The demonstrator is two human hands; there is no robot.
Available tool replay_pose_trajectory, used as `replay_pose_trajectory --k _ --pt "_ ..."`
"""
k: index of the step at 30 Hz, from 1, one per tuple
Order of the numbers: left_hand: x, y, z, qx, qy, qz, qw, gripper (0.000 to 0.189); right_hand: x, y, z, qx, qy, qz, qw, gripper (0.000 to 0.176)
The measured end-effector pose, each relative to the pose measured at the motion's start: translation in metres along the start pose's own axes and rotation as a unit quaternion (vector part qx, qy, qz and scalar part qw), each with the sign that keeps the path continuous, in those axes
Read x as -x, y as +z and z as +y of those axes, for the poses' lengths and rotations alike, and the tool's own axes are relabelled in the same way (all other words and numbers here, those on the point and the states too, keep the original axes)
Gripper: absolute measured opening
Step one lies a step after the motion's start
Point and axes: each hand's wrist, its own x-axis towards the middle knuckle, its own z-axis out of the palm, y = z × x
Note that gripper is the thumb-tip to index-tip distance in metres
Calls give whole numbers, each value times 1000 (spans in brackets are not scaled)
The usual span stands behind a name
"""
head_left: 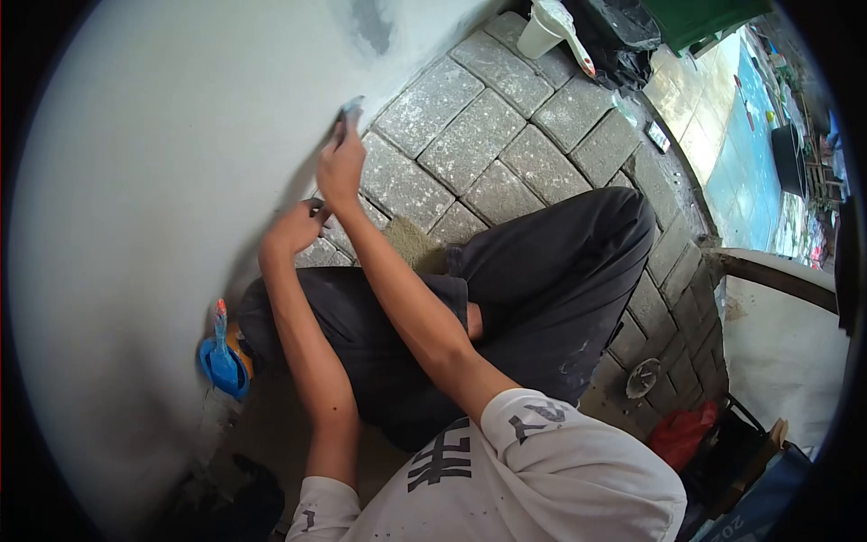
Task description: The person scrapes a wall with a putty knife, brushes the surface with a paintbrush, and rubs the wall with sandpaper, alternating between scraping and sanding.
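Observation:
My right hand (341, 172) is closed around a small blue-grey piece (353, 107), its tip against the foot of the white wall (163, 117). Just below it, my left hand (293, 229) is close to the wall with its fingers curled. Something small and dark shows at those fingers, and I cannot tell what it is. The left fingertips overlap my right wrist in this view. Grey paving blocks (442, 144) with white specks run along the wall beside both hands.
A blue container (222, 366) with a handled tool in it stands by the wall near my knee. A white cup (540, 36) with a white-smeared tool is at the top, beside black plastic (623, 41). Sand (411, 242) lies before my legs; a phone (657, 137) lies to the right.

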Motion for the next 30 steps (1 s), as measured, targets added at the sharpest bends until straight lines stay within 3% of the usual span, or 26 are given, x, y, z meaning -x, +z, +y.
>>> replay_pose_trajectory --k 1,3,5,8,9,11,12,13,15,16,17,19,20,21,23,24,25,27,30 --pt "-2 1 -6 -1 0 4 1000 49 -7 10 14 -2 -2 -2 1000 43" --pt "-4 1 -6 -4 1 -4 1000 49 -13 22 25 17 -153 118 981 41" --pt "5 1 3 21 -9 17 1000 50 -6 18 18 33 -156 85 984 40" --pt "10 -4 16 14 14 -5 1000 39 -9 6 6 -4 12 26 1000 40" --pt "-2 -1 1 9 18 -3 1000 39 -8 11 6 -8 8 30 999 40" --pt "-35 19 -47 -26 62 49 997 36 4 26 15 61 -197 98 974 38" --pt "-10 2 -12 11 32 -15 999 37 -2 30 25 48 -270 134 952 38" --pt "9 0 6 16 27 -16 999 37 -1 29 36 50 -268 128 953 38" --pt "26 -10 31 -37 6 25 999 39 -10 30 41 30 -141 101 984 39" --pt "-24 13 -35 -82 109 73 988 39 8 15 3 15 -50 14 999 39" --pt "-26 11 -32 -79 109 72 988 39 9 14 4 17 -49 13 999 39" --pt "-12 1 -18 -73 104 17 992 38 15 17 15 20 -140 34 989 39" --pt "10 -7 13 -47 23 5 999 37 2 23 37 34 -194 79 977 40" --pt "12 -7 12 -49 23 8 998 37 4 24 35 30 -196 79 977 40" --pt "10 -5 14 -50 29 19 998 36 10 17 16 17 -116 33 993 42" --pt "9 -3 13 -46 28 19 998 36 8 24 30 76 -255 90 960 42" --pt "8 -2 11 -29 24 6 999 37 7 21 30 80 -254 84 960 42" --pt "10 -8 15 -4 18 -16 1000 37 4 19 28 39 -125 45 990 42" --pt "-1 -3 0 -49 51 27 997 39 5 22 21 56 -202 62 976 41"
